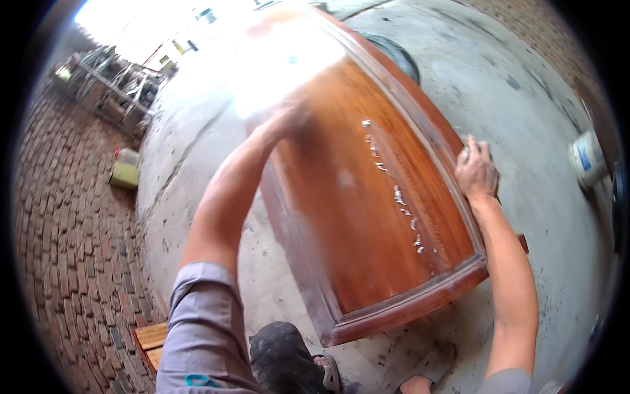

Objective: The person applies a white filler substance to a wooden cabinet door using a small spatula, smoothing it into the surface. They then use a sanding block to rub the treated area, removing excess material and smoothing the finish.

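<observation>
A long reddish-brown wooden panel (367,262) with a raised, whitish-dusted border lies in front of me, stretching away into bright glare. My left hand (292,119) is on or just over its left part. Blur and glare hide those fingers and anything under them. At the panel's right edge, my right hand (477,169) grips the wooden rim with bent fingers. A broken line of small white bits (398,195), shavings or blobs of paste, runs lengthwise down the panel between my hands.
A dark round tub (397,54) sits partly behind the panel's far right edge. At the right stands a white bucket (586,157). A yellowish container (125,176) and a cluttered rack (111,92) are on the left, by the brick paving (72,249). Orange-brown wood (152,336) lies near my left sleeve.
</observation>
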{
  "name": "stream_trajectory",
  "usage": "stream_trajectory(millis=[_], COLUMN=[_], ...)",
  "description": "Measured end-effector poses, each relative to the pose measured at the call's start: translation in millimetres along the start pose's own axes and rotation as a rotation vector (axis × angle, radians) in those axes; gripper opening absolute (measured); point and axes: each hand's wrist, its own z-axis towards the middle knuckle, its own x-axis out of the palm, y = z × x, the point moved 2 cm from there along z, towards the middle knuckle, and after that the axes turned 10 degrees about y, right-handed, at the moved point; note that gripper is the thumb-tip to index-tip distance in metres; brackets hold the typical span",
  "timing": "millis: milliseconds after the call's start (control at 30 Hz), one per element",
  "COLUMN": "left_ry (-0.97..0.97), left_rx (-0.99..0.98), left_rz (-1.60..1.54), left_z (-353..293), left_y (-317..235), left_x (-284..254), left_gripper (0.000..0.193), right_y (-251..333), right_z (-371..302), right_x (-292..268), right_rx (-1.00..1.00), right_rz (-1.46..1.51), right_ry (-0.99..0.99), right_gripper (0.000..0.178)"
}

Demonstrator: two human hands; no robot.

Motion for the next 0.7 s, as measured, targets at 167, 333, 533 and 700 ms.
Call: stream_trajectory(millis=[167, 333, 533, 700], left_ry=[0.237, 0.165, 0.244, -0.021], left_rx=[-0.044, 0.166, 0.033, 0.214], left_rz=[0.153, 0.272, 0.476, 0.217], left_z=[-5.9, -43.8, -50.5, -67.9], left_y=[-14.2, -9.5, -6.4, -8.0], left_x=[1.9, -18.9, -12.8, -22.8], left_gripper=[0.073, 0.076, 0.046, 0.020], right_y=[-0.5, 0.0, 1.0, 2.1], right_z=[-4.7, -4.0, -2.4, -0.4], right_x=[4.4, 0.9, 0.9, 1.4], right_rx=[0.040, 0.050, 0.065, 0.072], right_rz=[-0.002, 0.041, 0.048, 0.080], right_ry=[0.035, 0.021, 0.063, 0.069], right_gripper=[0.042, 0.042, 0.034, 0.033])
